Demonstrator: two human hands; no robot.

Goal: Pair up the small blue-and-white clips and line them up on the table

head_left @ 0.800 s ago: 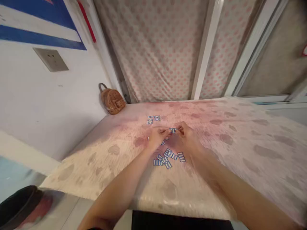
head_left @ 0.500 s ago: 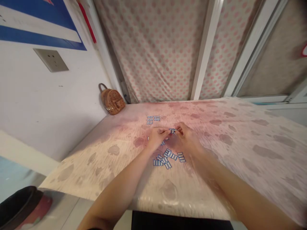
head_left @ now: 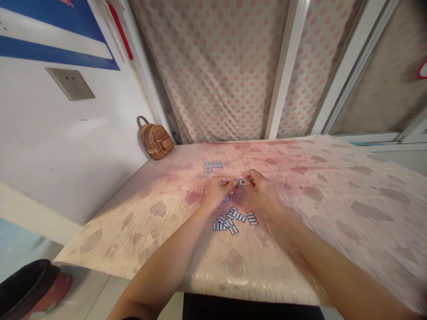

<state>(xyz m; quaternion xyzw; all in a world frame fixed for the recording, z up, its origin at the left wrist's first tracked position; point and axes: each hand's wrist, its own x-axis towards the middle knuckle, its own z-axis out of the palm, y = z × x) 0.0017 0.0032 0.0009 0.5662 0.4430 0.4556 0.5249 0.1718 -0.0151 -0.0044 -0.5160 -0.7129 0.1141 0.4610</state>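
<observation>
No clear change in hand pose or grip is noted across the last two intervals; at most, a marginally fuller face of the held piece is shown now. Handling of that piece is therefore judged to be still under way, with no release made.

The small blue-and-white piece is held between the two hands. Its left end is pinched by the thumb and finger of the left hand, its right end by those of the right hand. Whether the table is touched by it cannot be told.

Beyond the grip and to its left, similar pieces are laid in neat rows. On the near side, a jumbled heap is seen between the forearms, with a separate piece just to its right. Other pieces are partly covered by the left hand.
</observation>
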